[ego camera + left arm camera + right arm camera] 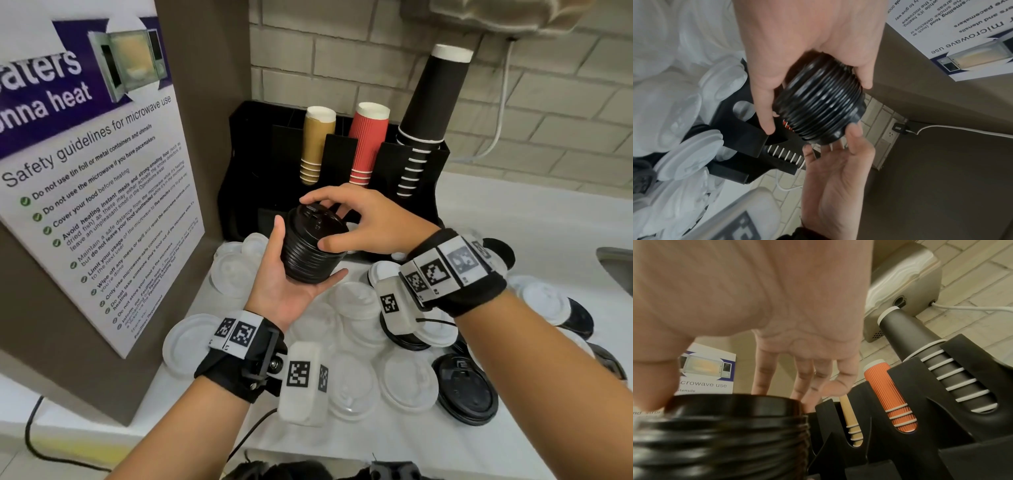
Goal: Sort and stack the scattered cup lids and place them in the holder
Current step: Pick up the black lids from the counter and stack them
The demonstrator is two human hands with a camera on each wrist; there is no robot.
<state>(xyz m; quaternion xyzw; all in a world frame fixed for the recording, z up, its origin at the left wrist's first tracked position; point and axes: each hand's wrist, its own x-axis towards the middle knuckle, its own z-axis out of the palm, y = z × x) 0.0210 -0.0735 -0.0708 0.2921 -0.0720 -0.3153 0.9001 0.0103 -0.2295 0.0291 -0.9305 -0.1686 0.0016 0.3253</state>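
A tall stack of black cup lids [308, 236] is held up in front of the black holder [246, 144]. My left hand [310, 255] cradles it from below, thumb up its left side and fingers curled under its base. My right hand [317, 222] comes over the top, thumb on the stack's right side and fingertips on the topmost lid. The left wrist view shows the ribbed stack [818, 104] between my left hand [816, 91] and my right hand [830, 141]. In the right wrist view my right hand [705, 391] grips the stack's top rim [719, 434].
Loose white lids [356, 301] and a few black lids [466, 387] cover the white counter below my arms. The holder carries tan cups [315, 147], red cups [368, 144] and black cups [431, 113]. A microwave safety sign [85, 171] stands left. A sink edge [616, 263] is at right.
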